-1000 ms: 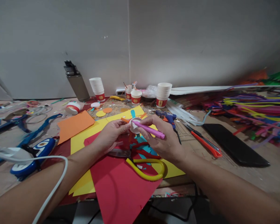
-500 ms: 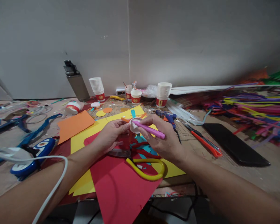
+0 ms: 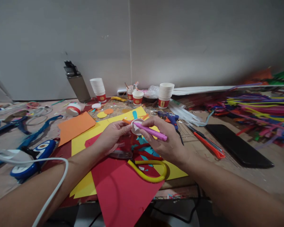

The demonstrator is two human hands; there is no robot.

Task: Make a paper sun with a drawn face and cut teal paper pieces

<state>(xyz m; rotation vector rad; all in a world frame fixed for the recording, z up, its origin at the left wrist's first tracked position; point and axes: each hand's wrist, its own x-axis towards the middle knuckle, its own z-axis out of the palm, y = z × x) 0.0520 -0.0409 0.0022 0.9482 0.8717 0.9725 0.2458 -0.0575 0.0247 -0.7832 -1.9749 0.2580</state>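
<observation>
Between the thumb and fingers of my left hand (image 3: 117, 134) is a round white paper piece (image 3: 135, 130), rimmed like the end of a paper cup. Orange and teal strips stick out around it. My right hand (image 3: 164, 135) is closed around a pink-purple marker pen (image 3: 153, 131), its tip end at the white face; I cannot tell whether it touches. Below both hands lie scissors with yellow handles (image 3: 153, 180), partly over red paper (image 3: 123, 189) and yellow paper (image 3: 82, 186). Teal paper scraps (image 3: 146, 153) and a red-handled tool (image 3: 149, 155) show beneath my right hand.
Stacked paper cups (image 3: 166, 93) and a bottle (image 3: 78, 85) stand by the wall. Right of my hand are a blue glue gun (image 3: 171, 118), a red cutter knife (image 3: 208, 143), a black phone (image 3: 236, 146) and pipe cleaners (image 3: 262, 110). A white cable (image 3: 63, 173) crosses my left forearm.
</observation>
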